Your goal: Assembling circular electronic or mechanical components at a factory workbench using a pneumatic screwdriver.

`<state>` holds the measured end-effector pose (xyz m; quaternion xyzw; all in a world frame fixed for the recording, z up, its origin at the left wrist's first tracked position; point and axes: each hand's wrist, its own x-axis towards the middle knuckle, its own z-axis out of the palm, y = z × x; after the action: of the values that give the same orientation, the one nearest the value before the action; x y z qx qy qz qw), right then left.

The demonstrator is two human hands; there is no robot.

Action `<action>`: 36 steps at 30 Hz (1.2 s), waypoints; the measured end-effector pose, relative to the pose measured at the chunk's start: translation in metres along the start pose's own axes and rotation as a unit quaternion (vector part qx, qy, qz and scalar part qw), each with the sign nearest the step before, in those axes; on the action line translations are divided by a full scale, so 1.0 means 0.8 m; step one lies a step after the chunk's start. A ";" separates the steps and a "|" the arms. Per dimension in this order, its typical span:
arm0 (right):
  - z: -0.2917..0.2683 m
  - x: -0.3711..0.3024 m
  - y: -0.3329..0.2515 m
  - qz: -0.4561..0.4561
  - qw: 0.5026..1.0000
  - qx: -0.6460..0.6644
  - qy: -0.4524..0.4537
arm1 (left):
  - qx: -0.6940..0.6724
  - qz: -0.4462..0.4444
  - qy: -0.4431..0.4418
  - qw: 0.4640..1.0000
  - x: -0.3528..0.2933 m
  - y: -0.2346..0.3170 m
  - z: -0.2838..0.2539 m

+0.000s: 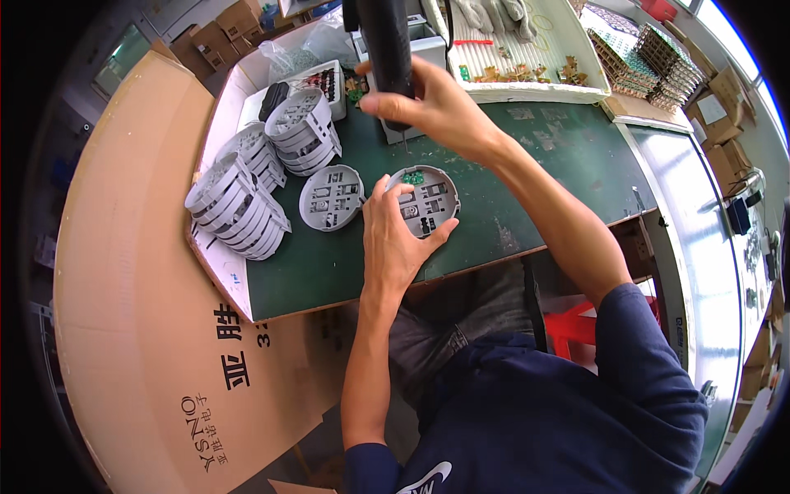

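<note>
My right hand (pixel 453 115) grips a black electric screwdriver (pixel 387 49), held upright. Its thin bit (pixel 405 145) points down above the table, just beyond a round grey plastic housing (pixel 447 196). That housing lies open side up, with small green circuit boards (pixel 414 177) at its far edge and black parts inside. My left hand (pixel 387 243) steadies it, fingers over the left rim and thumb at the near right; the hand covers part of the rim. Left of it lies a similar round housing (pixel 331 177) without green boards visible.
Stacks of grey housings (pixel 234 206) stand at the left, by a white raised border (pixel 234 284). Behind are a white tray of dark parts (pixel 329 82) and a white foam tray (pixel 568 93) with gloves (pixel 494 16). Stacked boards (pixel 650 62) sit far right, cardboard (pixel 140 247) at left.
</note>
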<state>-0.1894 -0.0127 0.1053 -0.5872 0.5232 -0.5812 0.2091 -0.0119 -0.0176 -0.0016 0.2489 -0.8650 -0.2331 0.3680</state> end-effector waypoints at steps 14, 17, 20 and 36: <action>-0.187 -0.196 0.051 0.097 0.960 -0.197 0.176 | 0.072 0.040 0.017 0.996 0.024 -0.015 -0.071; -0.303 -0.285 0.000 0.174 0.865 -0.276 0.381 | 0.162 -0.041 -0.036 0.985 0.025 -0.031 -0.105; -0.408 -0.396 -0.016 0.203 0.570 -0.686 0.405 | 0.227 -0.052 -0.092 0.968 0.033 -0.044 -0.105; -0.283 -0.015 0.074 0.228 0.815 -0.530 0.044 | 0.100 -0.135 -0.105 0.980 0.038 -0.073 -0.091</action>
<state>-0.4125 0.0581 0.1025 -0.4448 0.8780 -0.1742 -0.0310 0.0396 -0.0966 0.0255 0.3729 -0.8764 -0.2180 0.2131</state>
